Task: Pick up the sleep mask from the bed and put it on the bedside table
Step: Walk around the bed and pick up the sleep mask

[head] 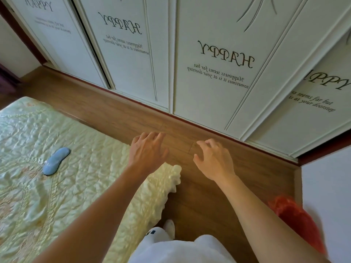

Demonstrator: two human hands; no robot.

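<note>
**Both hands out, empty, mask on the bed**

Far to the left of the fingers, the blue mask (56,161) lies flat on the bed (79,168), on the pale quilted cover, well apart from either hand. Nothing touches it.

The left hand (147,151) is held out, palm down, over the cover's ruffled corner and the brown floor (218,196) beyond it. Its fingers (153,137) are loosely spread and a little curled, tips pointing at the wardrobe. They hold nothing and rest on nothing.

Just to its right, with a gap of bare floor between the two, the right hand (214,162) hangs the same way, palm down. Its fingers (207,143) are bent more, half-curled like a loose claw, thumb out to the side toward the left hand. It too is empty and touches nothing.

Past the fingertips stand the white wardrobe doors (218,73) with dark lettering. Below the right forearm, near the wall, there is something red (298,221), too blurred to make out. Under both arms are the person's white clothes (180,249) and one white-socked foot (169,225) on the floor.
</note>
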